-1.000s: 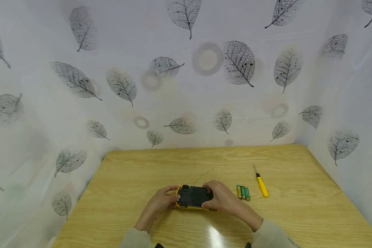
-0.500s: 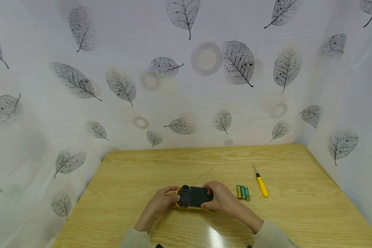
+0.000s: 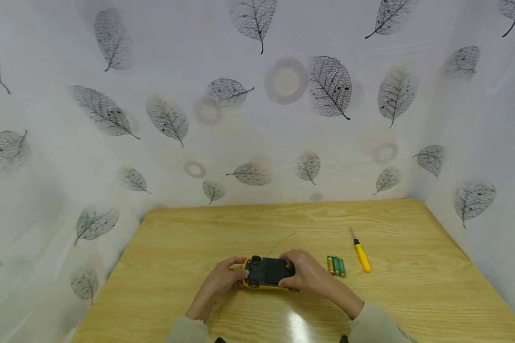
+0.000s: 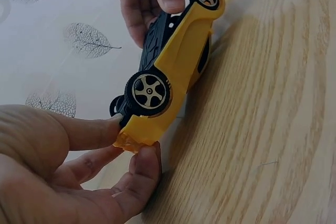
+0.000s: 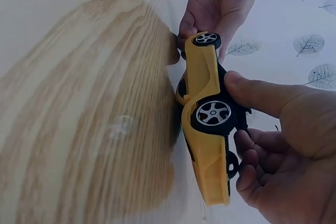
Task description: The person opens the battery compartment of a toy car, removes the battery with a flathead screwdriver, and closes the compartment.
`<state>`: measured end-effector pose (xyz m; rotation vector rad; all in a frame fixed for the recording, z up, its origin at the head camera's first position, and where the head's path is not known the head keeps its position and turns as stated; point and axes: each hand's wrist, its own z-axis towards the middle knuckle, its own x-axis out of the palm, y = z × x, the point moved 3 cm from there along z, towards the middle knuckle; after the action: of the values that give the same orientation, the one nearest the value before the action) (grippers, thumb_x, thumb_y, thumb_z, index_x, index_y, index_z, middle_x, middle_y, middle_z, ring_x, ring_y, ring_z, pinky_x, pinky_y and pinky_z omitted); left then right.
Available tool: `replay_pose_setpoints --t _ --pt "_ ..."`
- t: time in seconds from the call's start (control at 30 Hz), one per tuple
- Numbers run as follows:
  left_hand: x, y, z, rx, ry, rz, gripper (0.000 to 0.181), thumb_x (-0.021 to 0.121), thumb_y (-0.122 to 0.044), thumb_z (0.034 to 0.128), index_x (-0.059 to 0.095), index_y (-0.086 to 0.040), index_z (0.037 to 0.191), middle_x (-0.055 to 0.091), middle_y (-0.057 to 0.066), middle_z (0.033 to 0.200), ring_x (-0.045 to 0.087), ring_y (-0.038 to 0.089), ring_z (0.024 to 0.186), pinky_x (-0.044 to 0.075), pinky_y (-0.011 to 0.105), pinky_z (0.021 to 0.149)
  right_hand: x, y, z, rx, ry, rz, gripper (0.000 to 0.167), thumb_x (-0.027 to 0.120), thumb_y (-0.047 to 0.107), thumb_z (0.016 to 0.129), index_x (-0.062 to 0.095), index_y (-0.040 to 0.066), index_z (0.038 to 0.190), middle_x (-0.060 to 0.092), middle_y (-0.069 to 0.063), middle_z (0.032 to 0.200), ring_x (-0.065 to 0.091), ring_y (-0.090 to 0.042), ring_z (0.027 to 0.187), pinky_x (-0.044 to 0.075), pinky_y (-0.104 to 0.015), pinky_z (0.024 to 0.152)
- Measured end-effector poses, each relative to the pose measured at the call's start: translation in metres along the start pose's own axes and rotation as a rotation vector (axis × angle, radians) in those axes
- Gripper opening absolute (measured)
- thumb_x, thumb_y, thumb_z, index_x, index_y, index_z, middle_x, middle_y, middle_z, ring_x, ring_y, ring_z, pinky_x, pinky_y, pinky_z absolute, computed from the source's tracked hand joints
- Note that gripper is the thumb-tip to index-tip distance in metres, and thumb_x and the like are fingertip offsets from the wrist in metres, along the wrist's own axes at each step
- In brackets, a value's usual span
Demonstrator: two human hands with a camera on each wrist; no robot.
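A yellow toy car lies upside down on the wooden table, its black underside facing up. My left hand pinches its left end, thumb on the underside edge and fingertips against the yellow body in the left wrist view. At the other end, my right hand grips the black underside between thumb and curled fingers. Silver-spoked wheels show along the near side. A thin wire extends from behind the car. What lies under the right fingers is partly hidden.
Three green and gold batteries lie side by side right of the right hand. Beyond them is a screwdriver with a yellow handle. A leaf-print curtain encloses the table at the back and sides.
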<state>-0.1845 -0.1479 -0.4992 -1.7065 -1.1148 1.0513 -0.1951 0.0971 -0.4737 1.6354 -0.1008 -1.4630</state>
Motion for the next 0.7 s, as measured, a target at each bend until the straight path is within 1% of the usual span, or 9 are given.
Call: replay_pose_setpoints --t 0.17,0.37,0.47,0.7 --pt "-0.0021 0.0002 0.0008 -0.003 0.0 -0.01 0.05 0.068 -0.006 0.0984 0.052 0.008 0.143 0.071 0.012 0.106 0.064 0.017 0.081 0.057 0.033 0.073 0.0009 -0.0029 -0.0002 -0.022 -0.016 0.044 0.06 0.092 0.026 0.08 0.067 -0.005 0.124 0.059 0.0 0.092 0.053 -0.013 0.083 0.047 -0.032 0.069" --pt "-0.0019 -0.0001 0.0003 -0.016 0.0 -0.016 0.05 0.066 -0.007 0.0998 0.051 0.007 0.145 0.071 0.012 0.108 0.065 0.017 0.083 0.057 0.034 0.075 0.0026 -0.0054 -0.0007 -0.038 -0.04 0.049 0.059 0.092 0.027 0.08 0.067 -0.004 0.124 0.057 0.003 0.091 0.05 -0.011 0.083 0.046 -0.03 0.069" --pt "-0.0019 -0.0001 0.0002 -0.02 0.001 -0.024 0.05 0.066 -0.006 0.0996 0.051 0.007 0.145 0.071 0.013 0.109 0.066 0.017 0.084 0.057 0.034 0.075 0.0032 -0.0062 -0.0006 -0.037 -0.037 0.044 0.059 0.092 0.028 0.08 0.067 -0.002 0.125 0.056 0.005 0.091 0.05 -0.011 0.083 0.045 -0.03 0.069" --pt "-0.001 0.0023 0.001 -0.012 0.003 -0.027 0.05 0.066 -0.006 0.0992 0.051 0.008 0.145 0.072 0.012 0.108 0.066 0.017 0.084 0.058 0.033 0.075 0.0037 -0.0095 -0.0015 -0.044 -0.044 0.044 0.059 0.091 0.03 0.082 0.067 -0.002 0.125 0.058 0.004 0.093 0.051 -0.012 0.083 0.044 -0.029 0.068"
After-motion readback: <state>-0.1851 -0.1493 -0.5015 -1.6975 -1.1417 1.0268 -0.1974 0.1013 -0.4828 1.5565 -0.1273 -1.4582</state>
